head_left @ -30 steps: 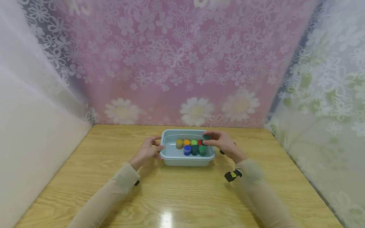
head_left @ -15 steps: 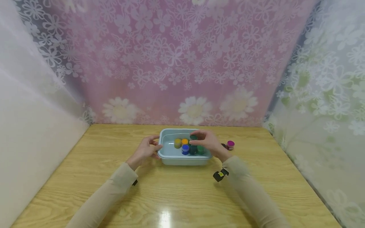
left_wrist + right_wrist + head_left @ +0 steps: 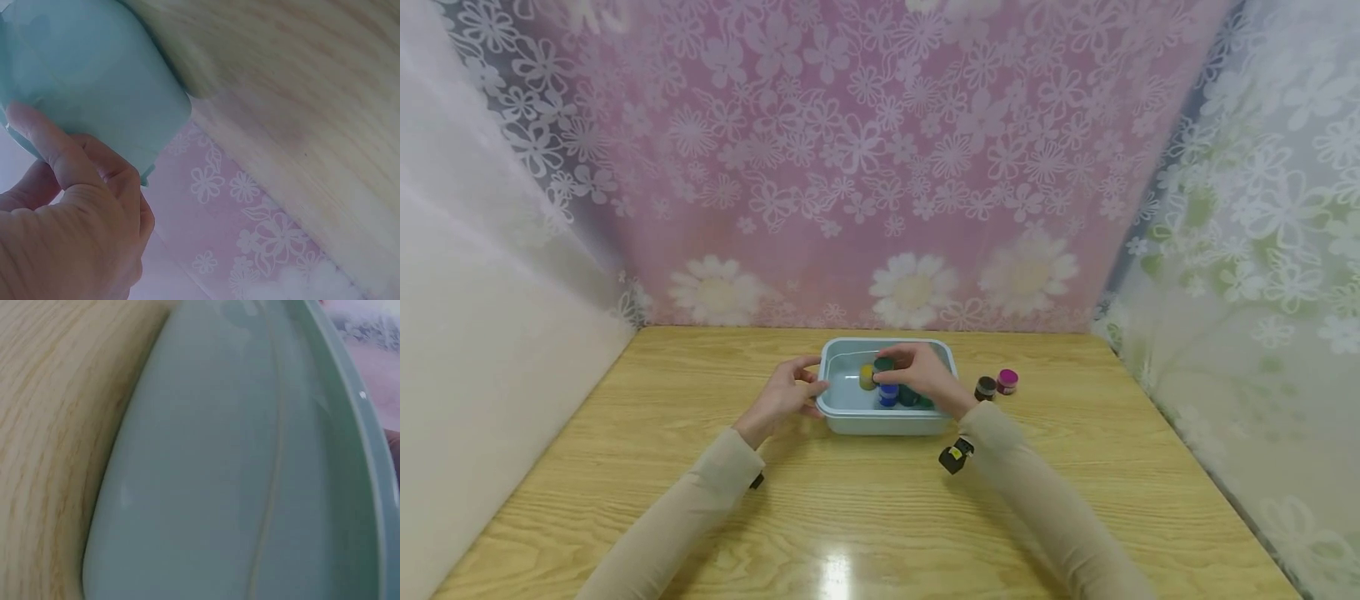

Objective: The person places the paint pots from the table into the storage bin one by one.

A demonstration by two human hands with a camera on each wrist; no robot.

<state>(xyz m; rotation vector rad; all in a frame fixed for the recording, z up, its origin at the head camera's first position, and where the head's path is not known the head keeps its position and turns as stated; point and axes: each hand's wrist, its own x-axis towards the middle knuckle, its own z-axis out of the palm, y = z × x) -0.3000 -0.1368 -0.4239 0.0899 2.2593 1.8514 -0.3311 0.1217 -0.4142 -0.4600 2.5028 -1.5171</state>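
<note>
A light blue plastic tub (image 3: pixel 887 425) stands on the table, with several small paint jars inside. My left hand (image 3: pixel 781 396) grips its left rim, thumb on the near side; the left wrist view has the fingers (image 3: pixel 50 137) against the tub's wall. Over the tub, my right hand (image 3: pixel 928 377) pinches a dark green paint jar (image 3: pixel 883 364) between thumb and fingers. Just left of it sits a yellow paint jar (image 3: pixel 867 377), and a blue paint jar (image 3: pixel 888 395) is in front. Other jars are partly hidden under the right hand. The right wrist view is mostly tub wall (image 3: pixel 200 462).
Right of the tub, a black paint jar (image 3: pixel 986 388) and a magenta paint jar (image 3: pixel 1007 382) stand side by side on the wooden table (image 3: pixel 850 508). A pink flowered curtain (image 3: pixel 880 167) hangs behind the table's far edge.
My right hand has moved left across the tub with the dark green jar. The black and magenta jars have come into view behind it. The left hand keeps its grip on the rim.
</note>
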